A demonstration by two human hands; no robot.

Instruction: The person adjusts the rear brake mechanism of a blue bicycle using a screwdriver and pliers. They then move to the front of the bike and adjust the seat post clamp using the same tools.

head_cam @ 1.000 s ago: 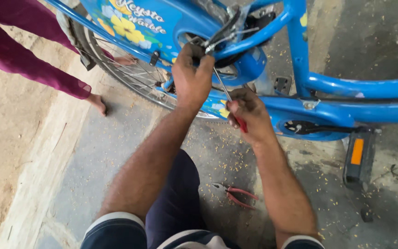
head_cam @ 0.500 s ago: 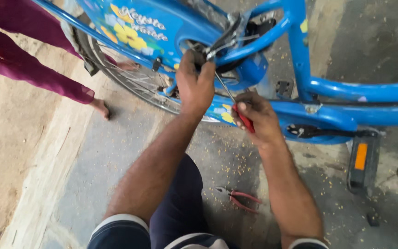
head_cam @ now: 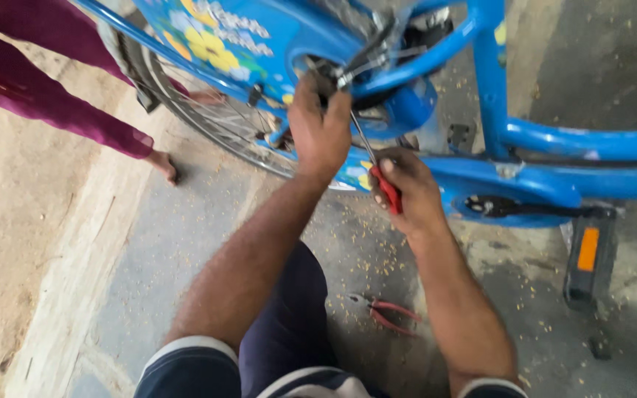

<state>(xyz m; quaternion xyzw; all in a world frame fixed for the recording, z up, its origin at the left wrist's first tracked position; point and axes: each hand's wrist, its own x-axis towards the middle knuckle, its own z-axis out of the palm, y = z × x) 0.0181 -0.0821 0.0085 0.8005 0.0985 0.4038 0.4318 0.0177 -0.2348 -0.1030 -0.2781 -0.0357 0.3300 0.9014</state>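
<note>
Concrete floor (head_cam: 186, 243) spreads grey and rough under everything, dusted with pale grit and small yellowish flecks. To the left it gives way to a band of sandy, lighter ground (head_cam: 16, 221), flat and dull.

A blue bike (head_cam: 554, 140) stands across the top of the view, its tubes round, glossy and smooth. The chain guard (head_cam: 223, 37) is a broad painted panel with yellow flowers on it. Behind it the rear wheel (head_cam: 208, 125) shows thin steel spokes and a dark tyre. A black pedal (head_cam: 590, 254) with an orange reflector hangs low at the right, on a dark crank.

The left hand (head_cam: 321, 125) is clenched on the metal parts by the brake, where the guard meets the frame; what exactly it grips is hidden by the fingers. The right hand (head_cam: 411, 188) grasps a screwdriver (head_cam: 377, 173) by its red handle, the thin steel shaft slanting up toward the left hand and the brake. The two hands are near each other, just beside the lower tube.

Red-handled pliers (head_cam: 385, 313) lie on the floor between the person's forearms, jaws pointing left, well apart from both hands.

Another person stands at the upper left, in maroon cloth (head_cam: 53, 110), one bare foot (head_cam: 165, 166) on the floor beside the wheel.
</note>
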